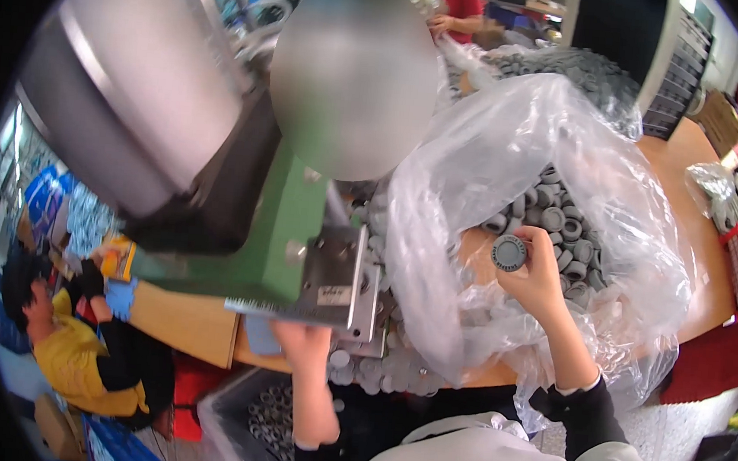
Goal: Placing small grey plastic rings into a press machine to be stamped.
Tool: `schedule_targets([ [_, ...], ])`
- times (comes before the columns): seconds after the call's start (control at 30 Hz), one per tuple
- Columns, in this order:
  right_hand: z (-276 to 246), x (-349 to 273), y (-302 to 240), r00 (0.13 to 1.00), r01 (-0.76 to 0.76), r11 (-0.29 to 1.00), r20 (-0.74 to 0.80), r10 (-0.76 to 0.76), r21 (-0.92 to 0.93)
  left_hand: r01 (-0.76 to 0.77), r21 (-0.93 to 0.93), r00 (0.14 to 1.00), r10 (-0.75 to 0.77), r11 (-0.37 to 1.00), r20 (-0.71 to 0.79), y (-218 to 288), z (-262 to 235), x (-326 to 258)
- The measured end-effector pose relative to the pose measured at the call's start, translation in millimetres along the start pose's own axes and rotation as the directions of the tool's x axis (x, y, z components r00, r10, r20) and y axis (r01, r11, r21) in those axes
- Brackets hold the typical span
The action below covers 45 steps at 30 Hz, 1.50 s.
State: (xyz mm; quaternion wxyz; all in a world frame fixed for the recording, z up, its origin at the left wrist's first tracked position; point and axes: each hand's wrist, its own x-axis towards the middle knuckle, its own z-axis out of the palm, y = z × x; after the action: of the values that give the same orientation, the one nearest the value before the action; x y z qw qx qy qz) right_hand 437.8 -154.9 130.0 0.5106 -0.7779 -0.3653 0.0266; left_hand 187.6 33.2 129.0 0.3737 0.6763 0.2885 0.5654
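My right hand (538, 283) holds a round grey cap (508, 253) by its edge, lifted just above the table. Behind it a big clear plastic bag (514, 147) lies open with several grey caps (560, 224) heaped inside. My left hand (304, 342) reaches under the metal bracket (335, 280) of a green machine (288, 215); its fingers are hidden, so what they grip cannot be told. More grey caps (375, 371) lie on the table edge beside that hand.
A large grey drum (129, 82) sits on the machine. The wooden table (684, 195) runs right. A bin of rings (272, 418) stands below. A person in yellow with blue gloves (82, 355) crouches at left; another in red (456, 3) works far back.
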Motion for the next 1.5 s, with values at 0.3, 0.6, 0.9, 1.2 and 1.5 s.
schedule_targets([
  [0.3,61,-49,-110,0.847,0.265,0.905,0.367,-0.384,0.334,-0.078,0.454,0.994,0.102,0.888,-0.029,12,-7,-17],
  [0.6,134,-42,-138,0.864,0.168,0.908,0.385,-0.324,0.385,0.329,0.777,0.911,0.037,0.536,-0.411,-63,-156,-110],
  [0.9,97,-40,-106,0.886,0.158,0.923,0.362,-0.29,0.351,-0.195,0.838,0.959,-0.081,0.509,0.273,-139,-105,-36],
  [1.2,-22,49,107,0.966,0.207,0.525,0.258,0.024,-0.825,-0.238,0.732,0.948,-0.01,0.639,0.317,-118,-101,-39],
  [1.5,-25,26,64,0.988,0.033,0.993,0.156,-0.016,-0.112,-0.138,0.189,0.99,0.129,0.972,0.061,-16,-7,-22],
])
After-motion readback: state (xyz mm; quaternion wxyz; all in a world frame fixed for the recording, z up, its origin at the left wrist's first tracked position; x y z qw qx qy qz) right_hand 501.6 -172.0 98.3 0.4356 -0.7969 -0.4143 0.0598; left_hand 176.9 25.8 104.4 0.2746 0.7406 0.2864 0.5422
